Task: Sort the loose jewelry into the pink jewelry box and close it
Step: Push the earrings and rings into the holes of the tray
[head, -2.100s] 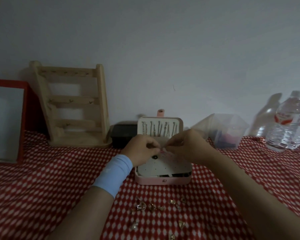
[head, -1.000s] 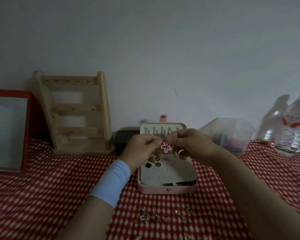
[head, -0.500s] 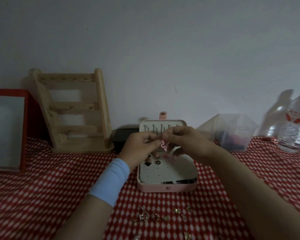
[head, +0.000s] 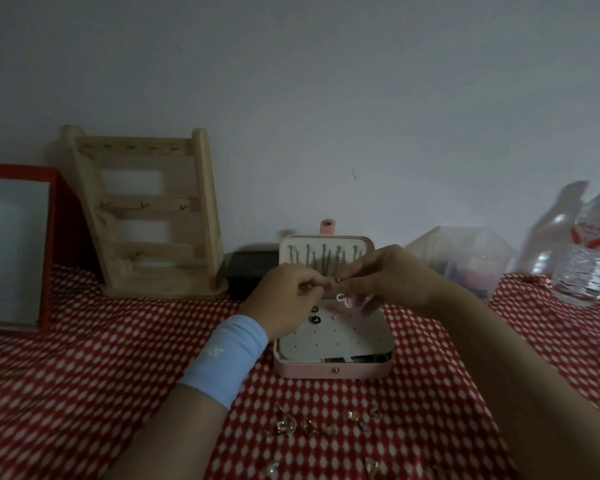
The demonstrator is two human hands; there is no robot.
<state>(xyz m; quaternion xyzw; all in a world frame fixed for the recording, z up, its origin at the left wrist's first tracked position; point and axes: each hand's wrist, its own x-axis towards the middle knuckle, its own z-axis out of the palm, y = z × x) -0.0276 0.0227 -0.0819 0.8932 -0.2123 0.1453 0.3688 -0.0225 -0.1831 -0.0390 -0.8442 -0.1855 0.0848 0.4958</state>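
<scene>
1. Your right hand pinches the top of a pink flower earring between its fingers. The earring hangs just over the back part of the perforated panel inside the pink jewelry box.
2. Your left hand has its fingers curled, tips pressed together right against the right hand's tips. You can't tell whether they pinch a backing or nothing; it's too dark and small.
3. The box sits open on the tabletop, its lid upright with chains hanging inside. Two dark studs already sit in the panel, just left of the earring.
4. The loose jewelry is scattered on the tabletop near the box front, so plenty looks unsorted and closing is a long way off.
5. Risk: the post misses its hole. The holes are tiny, the light is poor and your own fingers cover the spot.
6. Risk: the earring or a backing slips from the pinch and vanishes on the busy red-and-white cloth.
7. Risk: your left wrist leans on the box's left wall and shifts it, or you knock the dark studs loose while pressing.
8. Risk: your forearms hang over the loose pieces, so pulling back low could sweep them off the edge.
</scene>
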